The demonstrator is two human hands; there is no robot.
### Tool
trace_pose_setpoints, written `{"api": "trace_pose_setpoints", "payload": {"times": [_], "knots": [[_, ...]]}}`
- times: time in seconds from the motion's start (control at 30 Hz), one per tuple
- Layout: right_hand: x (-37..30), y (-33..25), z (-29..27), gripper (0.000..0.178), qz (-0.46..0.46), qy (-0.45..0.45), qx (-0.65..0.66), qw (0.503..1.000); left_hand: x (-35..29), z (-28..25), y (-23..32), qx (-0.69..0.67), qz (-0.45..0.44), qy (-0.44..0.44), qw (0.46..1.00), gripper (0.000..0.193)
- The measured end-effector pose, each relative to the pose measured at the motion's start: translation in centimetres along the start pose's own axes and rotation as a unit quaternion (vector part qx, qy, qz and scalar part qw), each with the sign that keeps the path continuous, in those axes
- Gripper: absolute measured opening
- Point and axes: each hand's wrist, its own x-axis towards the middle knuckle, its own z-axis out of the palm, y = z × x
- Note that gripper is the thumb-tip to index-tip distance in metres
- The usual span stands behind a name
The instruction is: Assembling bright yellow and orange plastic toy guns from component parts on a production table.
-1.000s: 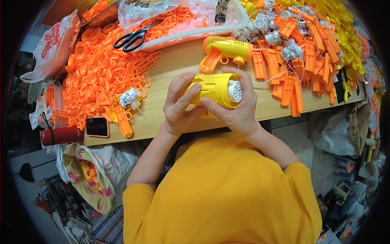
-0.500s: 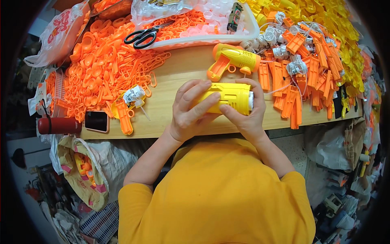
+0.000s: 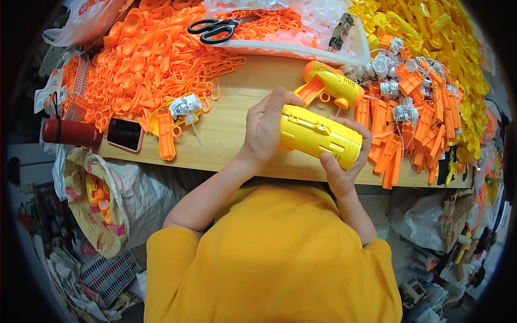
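A yellow cylindrical plastic toy housing (image 3: 320,134) is held above the front of the table, its right end tilted lower. My right hand (image 3: 347,169) grips that end, thumb on the near side and fingers curled round the far side. My left hand (image 3: 264,129) is closed against the left end with the palm; its fingers are partly hidden behind the part. Just beyond lies a yellow and orange toy gun body (image 3: 336,86). On the left of the table rests an orange handle piece (image 3: 166,134) with a white mechanism (image 3: 186,106) attached.
Orange plastic parts (image 3: 126,75) heap at the left, with black scissors (image 3: 221,30) by a translucent bin (image 3: 301,53). Orange handles with white mechanisms (image 3: 396,121) and yellow shells (image 3: 447,54) pile at the right. A phone (image 3: 125,133) and red flask (image 3: 72,133) lie front left.
The yellow housing has turned, its right end dipping and the white piece there going out of sight. My left hand has shifted from its top to its left end. The whole view has shifted.
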Motion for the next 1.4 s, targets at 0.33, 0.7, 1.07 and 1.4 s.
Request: {"api": "trace_pose_setpoints", "payload": {"times": [0.33,0.7,1.07,1.4], "knots": [[0.1,0.3,-0.5,0.066,-0.103,-0.02,-0.099,0.989,1.0,0.0,-1.3,-0.007,0.035,0.001,0.999,0.05],[0.9,1.0,-1.5,0.063,-0.118,-0.035,-0.118,0.985,1.5,-1.3,-0.9,0.141,0.182,-0.127,0.965,0.052],[2.9,0.2,-1.7,0.041,0.377,0.097,0.403,0.828,0.7,-2.2,0.4,0.37,0.478,-0.136,0.785,0.038],[-0.2,0.6,-0.7,0.07,0.559,-0.193,0.466,0.659,1.7,-2.7,2.7,0.196,0.343,-0.035,0.918,0.047]]}}
